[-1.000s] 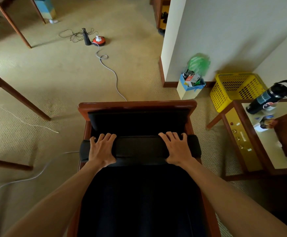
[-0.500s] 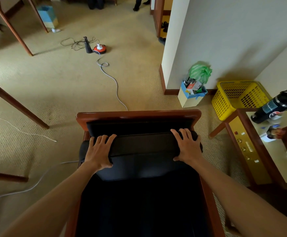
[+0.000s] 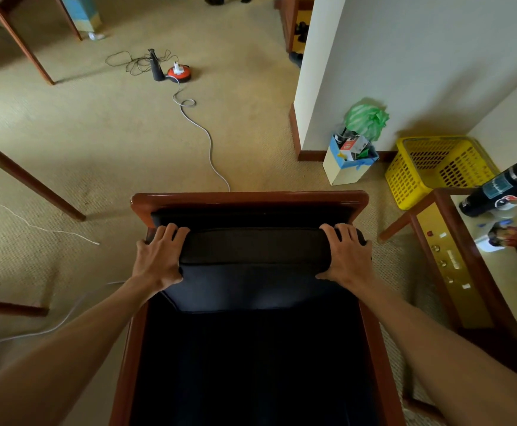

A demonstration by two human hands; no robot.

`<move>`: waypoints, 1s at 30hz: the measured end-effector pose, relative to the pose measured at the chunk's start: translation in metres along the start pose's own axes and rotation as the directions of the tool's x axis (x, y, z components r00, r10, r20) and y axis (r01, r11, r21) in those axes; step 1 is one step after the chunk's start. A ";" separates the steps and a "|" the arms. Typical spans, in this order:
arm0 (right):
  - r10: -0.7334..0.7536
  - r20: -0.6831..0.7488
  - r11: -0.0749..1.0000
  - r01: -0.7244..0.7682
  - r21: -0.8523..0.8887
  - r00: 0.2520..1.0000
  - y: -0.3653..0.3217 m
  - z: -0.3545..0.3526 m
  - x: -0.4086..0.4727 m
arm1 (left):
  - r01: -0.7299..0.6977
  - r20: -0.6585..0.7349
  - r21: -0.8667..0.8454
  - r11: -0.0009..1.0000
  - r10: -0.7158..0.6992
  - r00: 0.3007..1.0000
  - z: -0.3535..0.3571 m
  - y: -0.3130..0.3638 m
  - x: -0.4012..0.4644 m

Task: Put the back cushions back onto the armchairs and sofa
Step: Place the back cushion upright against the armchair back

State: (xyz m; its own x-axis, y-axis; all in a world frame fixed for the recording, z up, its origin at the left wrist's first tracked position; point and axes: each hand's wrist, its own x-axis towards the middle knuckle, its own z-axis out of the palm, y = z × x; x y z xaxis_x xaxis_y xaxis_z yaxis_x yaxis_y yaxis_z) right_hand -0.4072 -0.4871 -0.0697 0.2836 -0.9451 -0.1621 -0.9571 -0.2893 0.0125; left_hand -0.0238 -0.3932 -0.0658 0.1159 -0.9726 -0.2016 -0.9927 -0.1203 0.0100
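Carpeted sitting room, hotel-suite or home lounge by the look. Beige looped carpet (image 3: 103, 142) wall to wall. Just beyond both hands, dark upholstered armchair with glossy red-brown wooden frame (image 3: 248, 198). Right of the right hand (image 3: 345, 256), glass-topped wooden side table (image 3: 454, 272) bearing black drinks bottle (image 3: 503, 189); past it, yellow perforated plastic basket (image 3: 435, 167) and small paper box of rubbish (image 3: 348, 162) against a white wall. Far ahead of the left hand (image 3: 158, 256), red round floor socket (image 3: 179, 73) trailing grey cable.

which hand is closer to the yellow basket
Right. The right hand grips the back cushion's end on the side where the yellow basket sits; the left hand holds the opposite end, across the armchair.
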 end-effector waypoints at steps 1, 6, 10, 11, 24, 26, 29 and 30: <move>0.002 -0.042 1.000 -0.002 -0.003 0.999 0.004 0.004 -0.008 | -0.013 -0.036 0.004 1.000 0.013 0.999 0.002 0.002 -0.005; -0.007 -0.036 1.000 0.008 0.019 0.999 0.000 0.006 -0.011 | -0.010 -0.046 -0.007 1.000 0.010 0.999 0.009 0.001 -0.010; 0.008 0.082 0.999 -0.012 0.048 0.997 -0.008 0.000 0.008 | -0.005 0.035 -0.007 1.000 0.005 0.999 0.005 -0.001 0.003; 0.018 0.093 0.998 -0.024 0.058 0.996 -0.009 0.001 0.012 | 0.001 0.044 -0.004 1.000 -0.001 0.999 0.007 -0.001 0.005; 0.061 0.172 0.993 -0.078 0.090 0.983 -0.007 -0.002 0.047 | 0.016 0.123 -0.002 1.000 -0.015 0.992 0.005 0.003 0.037; 0.063 0.182 0.993 -0.080 0.085 0.981 -0.007 -0.002 0.048 | 0.024 0.150 -0.002 1.000 -0.023 0.988 0.006 0.003 0.037; 0.063 0.199 0.994 -0.081 0.079 0.978 -0.007 -0.001 0.047 | 0.017 0.170 0.002 1.000 -0.017 0.985 0.003 0.003 0.037; 0.060 0.211 0.994 -0.077 0.071 0.976 -0.007 -0.002 0.047 | 0.010 0.179 0.008 1.000 -0.011 0.984 0.002 0.004 0.037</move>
State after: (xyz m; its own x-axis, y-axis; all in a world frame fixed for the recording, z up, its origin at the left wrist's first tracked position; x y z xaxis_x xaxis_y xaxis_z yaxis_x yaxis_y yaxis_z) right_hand -0.3869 -0.5296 -0.0751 0.2065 -0.9076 -0.3655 -0.9779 -0.2041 -0.0455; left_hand -0.0233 -0.4289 -0.0748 0.1193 -0.9197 -0.3740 -0.9917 -0.1288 0.0005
